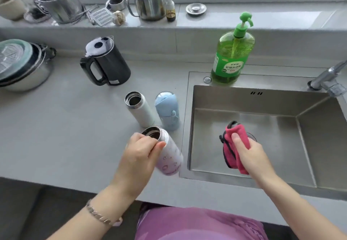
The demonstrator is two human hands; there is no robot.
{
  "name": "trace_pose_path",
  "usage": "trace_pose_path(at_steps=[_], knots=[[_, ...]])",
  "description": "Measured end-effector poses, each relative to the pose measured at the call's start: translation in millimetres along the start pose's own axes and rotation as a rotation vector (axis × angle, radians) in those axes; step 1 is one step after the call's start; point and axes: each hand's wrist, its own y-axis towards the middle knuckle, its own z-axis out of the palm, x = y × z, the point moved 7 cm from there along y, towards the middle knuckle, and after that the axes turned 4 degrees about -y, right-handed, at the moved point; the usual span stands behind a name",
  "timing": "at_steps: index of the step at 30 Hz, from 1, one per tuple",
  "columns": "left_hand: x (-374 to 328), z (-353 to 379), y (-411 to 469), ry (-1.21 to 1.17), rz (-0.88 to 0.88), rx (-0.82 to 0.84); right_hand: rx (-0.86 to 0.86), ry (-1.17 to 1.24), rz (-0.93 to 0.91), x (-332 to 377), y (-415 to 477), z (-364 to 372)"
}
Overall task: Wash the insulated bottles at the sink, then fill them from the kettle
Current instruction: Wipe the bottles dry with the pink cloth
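Left hand (139, 152) gripping pale bottle (170, 157) (uncapped), right hand (249, 151) holding pink cloth (235, 145)

1 view: head cam, worn by the person, wide-angle, pitched forward and down. It looks from standing height across the counter (65, 136) toward the window sill (272, 16) at the top edge, with the person's own torso at the bottom edge. Sink (272, 100) is right of centre, kettle (110, 65) upper left. Nearest to the lens: left hand (139, 155) gripping a bottle (170, 157), right hand (251, 153) gripping a cloth (238, 130), both lower-middle. Forearms enter from the bottom corners.
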Motion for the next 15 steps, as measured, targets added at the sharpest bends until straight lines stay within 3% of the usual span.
trace_pose_path(at_steps=[3, 6, 9, 15], knots=[[51, -35, -23, 0.132, -0.128, -0.041, 0.142, -0.282, -0.156, 12, 0, 28], [98, -53, -27, 0.258, -0.218, -0.101, 0.204, -0.343, -0.26, 26, -2, 52], [137, -52, -15, 0.297, -0.287, -0.161, 0.213, -0.331, -0.227, 28, 0, 63], [171, -18, 7, 0.445, -0.128, -0.155, 0.166, -0.309, -0.2, 30, 5, 67]])
